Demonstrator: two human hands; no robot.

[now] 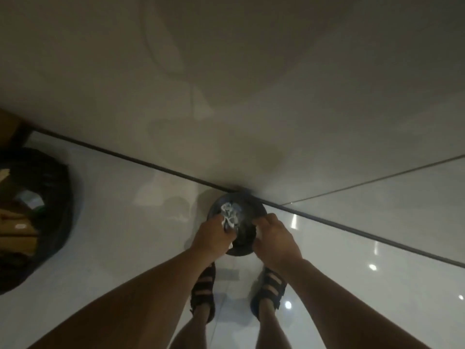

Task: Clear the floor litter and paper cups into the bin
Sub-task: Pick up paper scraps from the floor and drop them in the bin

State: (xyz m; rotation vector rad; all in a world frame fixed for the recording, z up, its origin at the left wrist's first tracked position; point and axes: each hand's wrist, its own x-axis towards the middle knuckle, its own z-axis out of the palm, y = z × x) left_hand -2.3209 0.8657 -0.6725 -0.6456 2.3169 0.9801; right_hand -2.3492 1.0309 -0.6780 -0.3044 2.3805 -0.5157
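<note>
Head view: crumpled white litter (229,214) is sitting in the mouth of a small dark bin (235,222) at floor centre, by the wall. Left hand (212,235) is pinching the litter; right hand (275,239) is gripping the rim at 3 o'clock. Step: stuffing it in. Next: push down, release. Bagged bin (54,210) at 9 o'clock.

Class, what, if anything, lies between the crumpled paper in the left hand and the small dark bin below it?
Nothing visible. The left hand holds the crumpled paper right over the open bin, while the right hand grips its rim.
</note>
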